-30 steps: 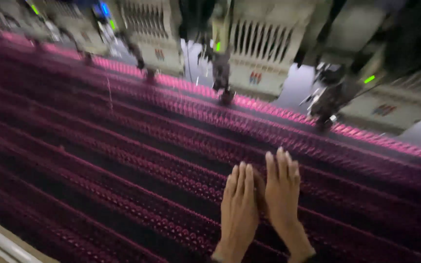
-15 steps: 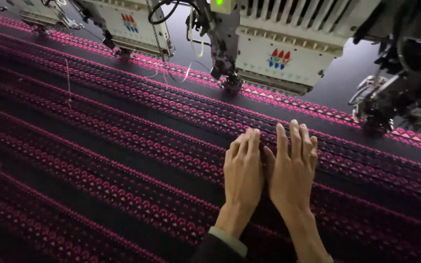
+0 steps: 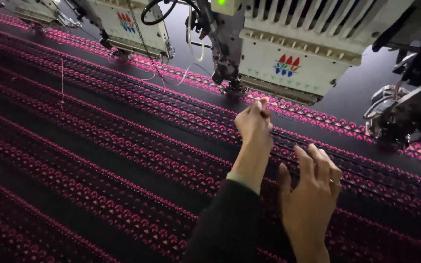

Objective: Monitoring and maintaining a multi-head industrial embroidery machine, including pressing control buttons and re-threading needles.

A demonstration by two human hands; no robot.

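Head view: my left hand [image 3: 253, 122] pinches something unseen beside the cream embroidery machine head [image 3: 288, 63]; my right hand [image 3: 313, 190] rests flat, released, on black pink-stitched fabric [image 3: 98, 146], many rows done.

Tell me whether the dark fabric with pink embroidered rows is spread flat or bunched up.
Spread flat: the dark fabric with pink embroidered rows runs straight and unwrinkled under both hands.

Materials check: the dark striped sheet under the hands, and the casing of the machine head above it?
Sheet: looks like dark woven fabric, matte, with raised glossy pink stitched rows, likely embroidery thread. Machine head casing: smooth cream panel with a ribbed top, painted metal or moulded plastic; cannot tell which. Left hand pinches near it; right hand rests on the fabric.
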